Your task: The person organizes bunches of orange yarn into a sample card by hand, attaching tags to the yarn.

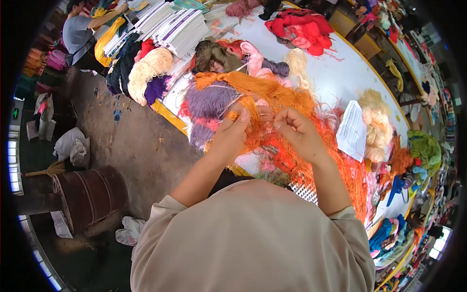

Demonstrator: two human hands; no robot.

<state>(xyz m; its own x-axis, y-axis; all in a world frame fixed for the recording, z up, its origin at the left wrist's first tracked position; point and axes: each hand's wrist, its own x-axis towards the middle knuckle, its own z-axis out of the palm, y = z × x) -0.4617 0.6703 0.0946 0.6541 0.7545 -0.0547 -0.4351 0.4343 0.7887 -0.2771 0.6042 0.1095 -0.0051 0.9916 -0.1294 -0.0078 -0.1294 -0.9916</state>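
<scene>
A long bundle of orange yarn [272,92] lies across the white table [335,73] and spills toward me. My left hand [231,134] grips a strand of this orange yarn, with yarn wound over a finger. My right hand [296,129] pinches thin orange threads close beside it. A taut thread runs between the two hands. A purple yarn skein [206,100] lies just left of my left hand.
Red yarn [301,27], cream skeins [148,70], pink and brown yarn crowd the table. A white paper sheet [351,130] lies to the right. Stacked white boards [177,24] sit at the far end. Another person [78,31] works far left. A dark barrel [87,194] stands on the floor.
</scene>
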